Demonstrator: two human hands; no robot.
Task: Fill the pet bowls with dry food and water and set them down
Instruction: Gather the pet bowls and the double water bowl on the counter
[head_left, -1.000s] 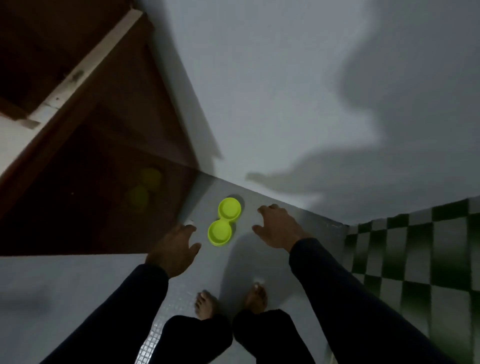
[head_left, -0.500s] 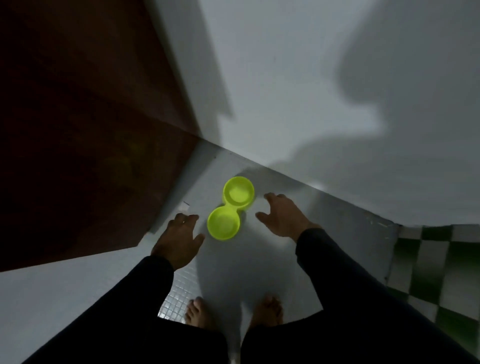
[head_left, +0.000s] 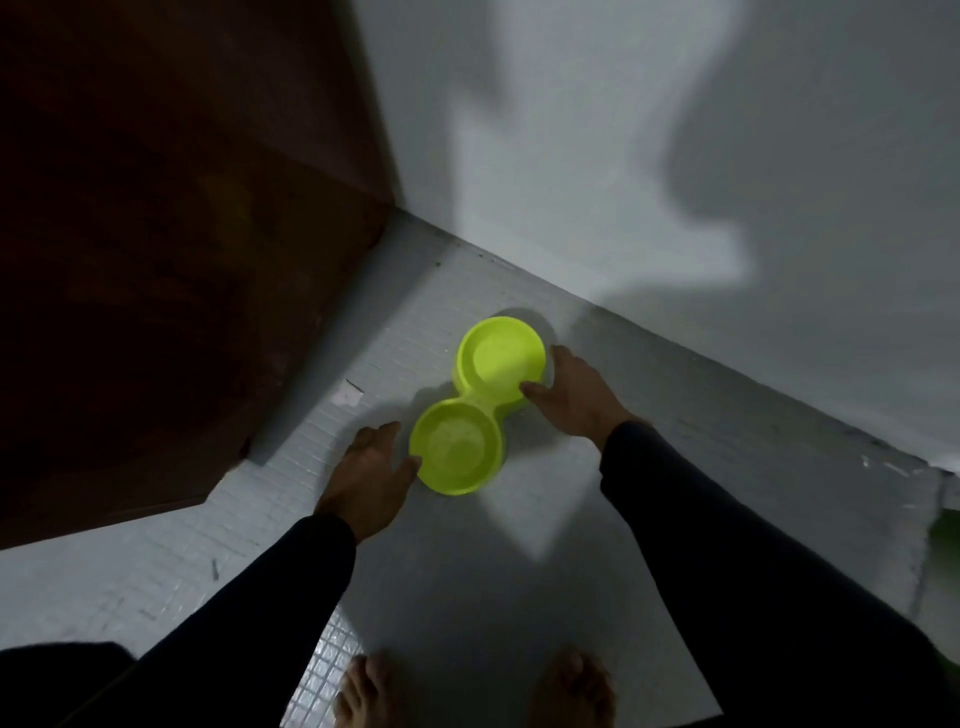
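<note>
While the green double bowl (head_left: 478, 405) sits on the floor (head_left: 467, 571) near the wall (head_left: 623, 156), both hands touch it. The left hand (head_left: 366, 480) and right hand (head_left: 574, 397) are open, thumbs on the rims.

Both bare feet (head_left: 571, 691) cut off by bottom edge; bowl (head_left: 457, 452) contents indiscernible.

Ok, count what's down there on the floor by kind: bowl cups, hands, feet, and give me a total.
Yellow-green bowl cups, joined as one double bowl: 2
Hands: 2, left hand, right hand
Bare feet: 2
Total: 6
</note>
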